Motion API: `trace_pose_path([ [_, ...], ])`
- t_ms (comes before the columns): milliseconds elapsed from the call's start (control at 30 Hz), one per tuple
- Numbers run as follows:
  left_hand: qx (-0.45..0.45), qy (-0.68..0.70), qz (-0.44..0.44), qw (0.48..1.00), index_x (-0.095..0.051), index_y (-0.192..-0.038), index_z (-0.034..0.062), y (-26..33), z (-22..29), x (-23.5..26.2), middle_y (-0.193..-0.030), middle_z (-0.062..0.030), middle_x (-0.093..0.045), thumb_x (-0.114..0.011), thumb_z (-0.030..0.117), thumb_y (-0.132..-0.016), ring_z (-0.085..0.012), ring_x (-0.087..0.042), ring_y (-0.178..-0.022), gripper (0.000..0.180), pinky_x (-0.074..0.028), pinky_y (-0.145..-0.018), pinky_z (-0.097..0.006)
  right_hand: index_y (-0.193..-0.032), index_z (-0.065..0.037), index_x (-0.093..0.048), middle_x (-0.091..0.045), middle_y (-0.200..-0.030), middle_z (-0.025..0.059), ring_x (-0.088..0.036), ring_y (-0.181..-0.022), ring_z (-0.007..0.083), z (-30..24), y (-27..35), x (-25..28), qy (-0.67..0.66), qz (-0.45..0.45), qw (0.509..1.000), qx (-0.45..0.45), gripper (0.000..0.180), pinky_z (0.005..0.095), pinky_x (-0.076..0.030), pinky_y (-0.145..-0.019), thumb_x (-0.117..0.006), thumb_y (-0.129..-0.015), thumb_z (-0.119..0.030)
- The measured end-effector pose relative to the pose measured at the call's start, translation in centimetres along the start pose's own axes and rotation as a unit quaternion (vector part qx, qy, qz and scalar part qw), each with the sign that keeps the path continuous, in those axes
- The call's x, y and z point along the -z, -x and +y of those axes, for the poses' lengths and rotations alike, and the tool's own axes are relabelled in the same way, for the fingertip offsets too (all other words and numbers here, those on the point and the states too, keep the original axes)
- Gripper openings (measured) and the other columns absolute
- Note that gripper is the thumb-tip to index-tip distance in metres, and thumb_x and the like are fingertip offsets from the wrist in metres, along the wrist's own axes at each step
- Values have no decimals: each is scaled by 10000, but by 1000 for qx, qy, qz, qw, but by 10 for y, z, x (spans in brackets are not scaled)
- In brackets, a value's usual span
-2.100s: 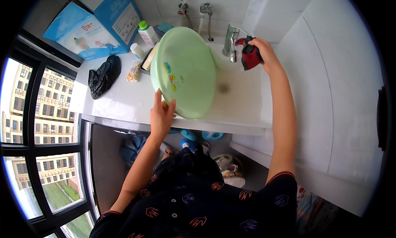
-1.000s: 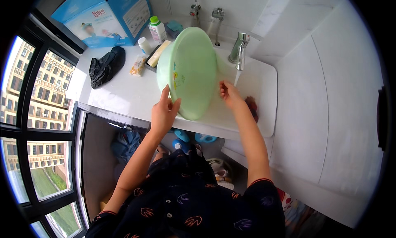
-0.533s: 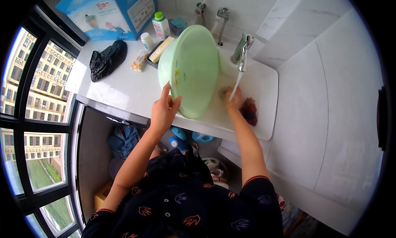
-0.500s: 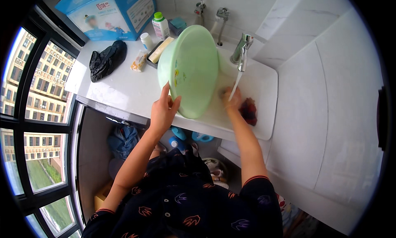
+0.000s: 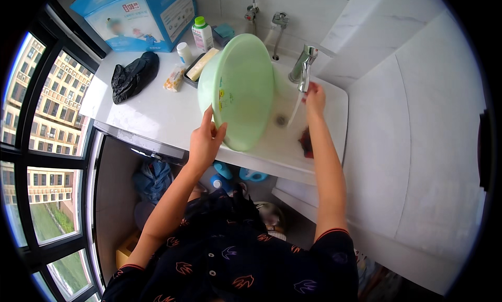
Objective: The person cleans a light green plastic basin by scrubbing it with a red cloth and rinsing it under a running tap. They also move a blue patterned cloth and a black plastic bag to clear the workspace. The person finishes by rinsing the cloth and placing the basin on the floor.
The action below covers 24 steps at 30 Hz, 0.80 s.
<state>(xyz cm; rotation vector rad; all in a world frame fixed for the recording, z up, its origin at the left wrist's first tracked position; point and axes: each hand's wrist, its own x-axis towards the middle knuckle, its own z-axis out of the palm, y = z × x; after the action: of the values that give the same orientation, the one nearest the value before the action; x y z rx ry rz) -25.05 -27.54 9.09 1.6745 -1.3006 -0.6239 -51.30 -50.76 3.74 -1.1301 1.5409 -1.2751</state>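
A light green plastic basin (image 5: pixel 243 98) stands tilted on its side across the left part of the white sink (image 5: pixel 334 113), its hollow facing right. My left hand (image 5: pixel 205 143) grips its near rim, thumb inside and fingers along the outer wall. Beside the spout of the chrome faucet (image 5: pixel 305 66) is my right hand (image 5: pixel 315 99), fingers loosely bent and nothing seen in them; whether they touch the spout I cannot tell. Water runs from the spout into the sink. A wet dark red cloth (image 5: pixel 305 143) lies in the sink, partly covered by my right forearm.
On the counter (image 5: pixel 149 111) lie a black plastic bag (image 5: pixel 135 77), a small packet (image 5: pixel 174 78) and a soap bar (image 5: pixel 202 64) in a black dish. A white bottle (image 5: pixel 184 53), a green-capped bottle (image 5: pixel 202 34) and a blue box (image 5: pixel 141 19) stand behind. The drain (image 5: pixel 281 120) shows.
My right hand has moved up from the sink bottom under the stream to beside the spout, uncovering the drain. My left hand and the basin stay nearly in place.
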Motion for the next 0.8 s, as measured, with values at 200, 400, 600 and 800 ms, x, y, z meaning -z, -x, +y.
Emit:
trace_pose_path([
  [200,-2,-3,-3,1000,-338,-1399,57,0,-1,2,-581,-111,-557,-612,132,-880,-226,-551,-489,591,-452,-523,-320,-1258,-43,-509,-538,-1277,129,-488,-1198,282,-127,10,12,171,99,899,391,346,385,-393,-1009,-462,-956,-206],
  [400,-1,14,0,1000,-342,-1383,36,-1,-1,-2,-592,-119,-567,-601,135,-892,-208,-553,-494,564,-449,-529,-310,-1209,-88,-577,-542,-1312,49,-488,-1212,259,-100,4,17,371,90,815,436,295,380,-408,-1011,-484,-958,-212],
  [600,12,21,-2,1000,-338,-1386,38,0,3,-1,-612,-112,-587,-583,134,-909,-170,-551,-508,545,-449,-536,-285,-1436,-118,-321,-336,-1486,71,-391,-1308,287,-67,40,22,313,85,863,389,533,383,-357,-1058,-509,-943,-196],
  [800,4,65,23,998,-355,-1410,59,1,2,-4,-616,-87,-593,-612,112,-887,-128,-540,-516,585,-452,-550,-256,-1449,-189,-303,-282,-1466,256,-283,-1360,385,68,54,62,564,-36,821,75,672,474,-320,-1078,-619,-860,-266],
])
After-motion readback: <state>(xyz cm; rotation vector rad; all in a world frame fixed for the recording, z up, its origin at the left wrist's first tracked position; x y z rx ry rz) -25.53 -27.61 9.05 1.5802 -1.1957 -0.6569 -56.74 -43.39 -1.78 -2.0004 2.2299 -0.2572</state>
